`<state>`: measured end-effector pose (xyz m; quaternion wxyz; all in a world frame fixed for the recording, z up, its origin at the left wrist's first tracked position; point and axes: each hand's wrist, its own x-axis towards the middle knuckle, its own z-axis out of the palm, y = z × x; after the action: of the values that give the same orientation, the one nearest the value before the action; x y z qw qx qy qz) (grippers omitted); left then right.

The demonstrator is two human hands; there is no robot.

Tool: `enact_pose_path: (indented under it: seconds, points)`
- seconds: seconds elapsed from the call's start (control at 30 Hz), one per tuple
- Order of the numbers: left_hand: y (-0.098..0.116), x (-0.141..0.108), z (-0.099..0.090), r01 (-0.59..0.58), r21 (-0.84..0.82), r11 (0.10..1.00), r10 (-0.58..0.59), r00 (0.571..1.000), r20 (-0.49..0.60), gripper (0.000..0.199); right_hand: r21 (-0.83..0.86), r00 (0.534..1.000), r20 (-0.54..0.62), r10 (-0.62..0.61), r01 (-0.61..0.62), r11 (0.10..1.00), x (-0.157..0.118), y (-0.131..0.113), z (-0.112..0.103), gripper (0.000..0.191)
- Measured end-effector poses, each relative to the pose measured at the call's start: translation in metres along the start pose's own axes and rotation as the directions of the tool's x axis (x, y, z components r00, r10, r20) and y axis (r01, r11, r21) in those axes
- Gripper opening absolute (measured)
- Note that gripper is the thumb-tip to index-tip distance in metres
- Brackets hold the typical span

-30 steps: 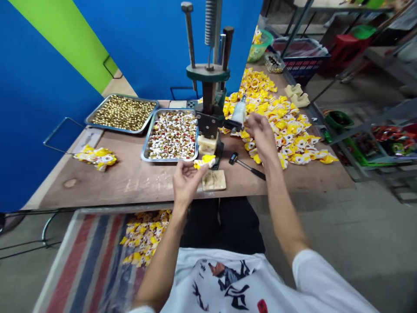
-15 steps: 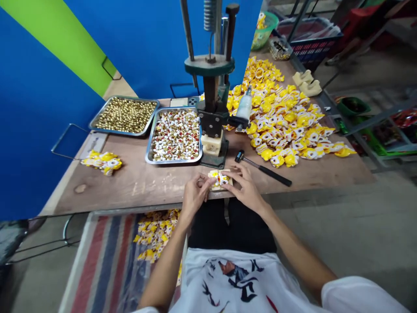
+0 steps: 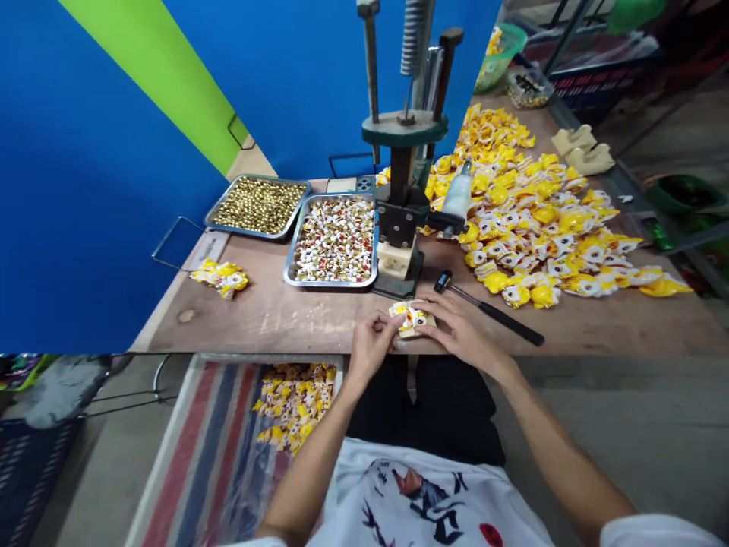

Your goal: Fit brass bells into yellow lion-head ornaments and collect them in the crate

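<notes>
A yellow-and-white plastic toy piece with a painted eye [image 3: 412,318] lies on a small cream block [image 3: 394,310] at the table's front edge. My right hand [image 3: 462,334] reaches over it from the right, thumb and fingers closed around the piece and steadying it. On the other side, my left hand [image 3: 371,346] has its thumb and forefinger pinched together at the piece's left end. Whatever lies between those fingertips is too small to make out. Behind the block stands a hand press [image 3: 397,220] with a cream block under its head.
A black-handled hammer [image 3: 493,310] lies to the right, before a heap of yellow-and-white pieces [image 3: 529,220]. Metal trays hold gold beads [image 3: 259,205] and small white, red and gold parts [image 3: 333,239]. A glue bottle [image 3: 457,196] leans by the press. More pieces [image 3: 221,278] lie left.
The view has swung left, so the whole table appears further right. Both hands stay at the toy piece on the block, with only slight finger movement.
</notes>
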<state>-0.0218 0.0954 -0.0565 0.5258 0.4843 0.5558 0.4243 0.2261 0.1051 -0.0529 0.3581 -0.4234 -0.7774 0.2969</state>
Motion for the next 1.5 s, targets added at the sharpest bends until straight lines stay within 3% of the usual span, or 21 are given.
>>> enact_pose_path:
  seconds: [0.07, 0.1, 0.17, 0.2, 0.27, 0.33, 0.43, 0.53, 0.63, 0.7, 0.77, 0.87, 0.93, 1.0, 1.1, 1.2, 1.27, 1.33, 1.5]
  points:
    - [0.012, 0.024, -0.028, -0.129, 0.107, 0.986, 0.141, 0.983, -0.115, 0.044, -0.013, 0.998, -0.057, 0.036, -0.037, 0.999, -0.007, 0.005, -0.006, 0.047]
    - [0.022, 0.041, -0.045, -0.224, 0.216, 0.950, 0.266, 0.946, -0.187, 0.039, -0.010, 0.993, -0.103, 0.058, -0.059, 0.998, -0.010, 0.009, -0.009, 0.048]
    - [0.043, 0.084, -0.083, -0.385, 0.518, 0.764, 0.550, 0.808, -0.210, 0.025, 0.014, 0.977, -0.190, 0.093, -0.091, 0.996, -0.017, 0.016, -0.014, 0.044]
    - [0.053, 0.107, -0.100, -0.416, 0.631, 0.655, 0.615, 0.779, -0.124, 0.019, 0.027, 0.972, -0.211, 0.101, -0.097, 0.995, -0.020, 0.019, -0.015, 0.041]
    - [0.068, 0.150, -0.125, -0.466, 0.728, 0.503, 0.609, 0.789, 0.083, 0.014, 0.033, 0.970, -0.215, 0.111, -0.107, 0.994, -0.025, 0.023, -0.015, 0.035]
    - [0.074, 0.181, -0.139, -0.514, 0.740, 0.435, 0.535, 0.808, 0.247, 0.010, 0.018, 0.972, -0.199, 0.124, -0.123, 0.992, -0.031, 0.025, -0.012, 0.032]
    - [0.073, 0.203, -0.146, -0.542, 0.731, 0.415, 0.496, 0.808, 0.318, 0.014, 0.002, 0.970, -0.197, 0.142, -0.144, 0.990, -0.039, 0.026, -0.009, 0.031]
    - [0.073, 0.199, -0.152, -0.556, 0.705, 0.441, 0.530, 0.795, 0.295, 0.017, 0.009, 0.967, -0.209, 0.144, -0.145, 0.989, -0.042, 0.025, -0.011, 0.030]
    - [0.073, 0.168, -0.147, -0.609, 0.641, 0.467, 0.661, 0.722, 0.204, 0.014, 0.018, 0.969, -0.223, 0.104, -0.102, 0.995, -0.031, 0.011, -0.017, 0.028]
    - [0.067, 0.133, -0.131, -0.685, 0.583, 0.437, 0.735, 0.645, 0.208, 0.015, 0.030, 0.964, -0.258, 0.064, -0.059, 0.998, -0.014, -0.006, -0.019, 0.028]
    - [0.057, 0.094, -0.105, -0.765, 0.511, 0.393, 0.755, 0.585, 0.295, 0.020, 0.087, 0.960, -0.274, 0.047, -0.024, 0.996, 0.008, -0.023, -0.017, 0.030]
    - [0.036, 0.050, -0.063, -0.823, 0.412, 0.392, 0.741, 0.548, 0.388, 0.025, 0.155, 0.982, -0.188, 0.020, 0.010, 0.988, 0.040, -0.033, -0.007, 0.033]
    - [0.022, 0.036, -0.042, -0.808, 0.381, 0.450, 0.732, 0.578, 0.361, 0.024, 0.128, 0.993, -0.120, 0.001, 0.015, 0.992, 0.053, -0.028, 0.001, 0.033]
    - [0.011, 0.032, -0.027, -0.763, 0.360, 0.537, 0.709, 0.639, 0.297, 0.024, 0.096, 0.996, -0.084, 0.001, 0.007, 0.995, 0.059, -0.016, 0.007, 0.035]
    - [-0.001, 0.030, -0.014, -0.649, 0.294, 0.701, 0.646, 0.754, 0.123, 0.028, 0.079, 0.998, -0.068, 0.019, -0.013, 0.997, 0.061, 0.001, 0.013, 0.035]
    - [-0.004, 0.027, -0.007, -0.467, 0.114, 0.877, 0.473, 0.881, -0.032, 0.036, 0.068, 0.999, -0.042, 0.031, -0.028, 0.997, 0.060, 0.011, 0.015, 0.033]
    - [-0.001, 0.025, -0.006, -0.323, -0.023, 0.946, 0.323, 0.946, -0.011, 0.040, 0.066, 1.000, -0.016, 0.026, -0.025, 0.998, 0.060, 0.013, 0.015, 0.032]
    - [0.006, 0.027, -0.007, -0.182, -0.109, 0.977, 0.189, 0.980, 0.060, 0.044, 0.057, 1.000, -0.002, 0.007, -0.007, 0.998, 0.062, 0.014, 0.014, 0.030]
    - [0.025, 0.042, -0.013, 0.096, -0.190, 0.977, -0.052, 0.973, 0.225, 0.035, 0.022, 0.998, 0.052, -0.033, 0.032, 0.999, 0.070, 0.009, 0.014, 0.024]
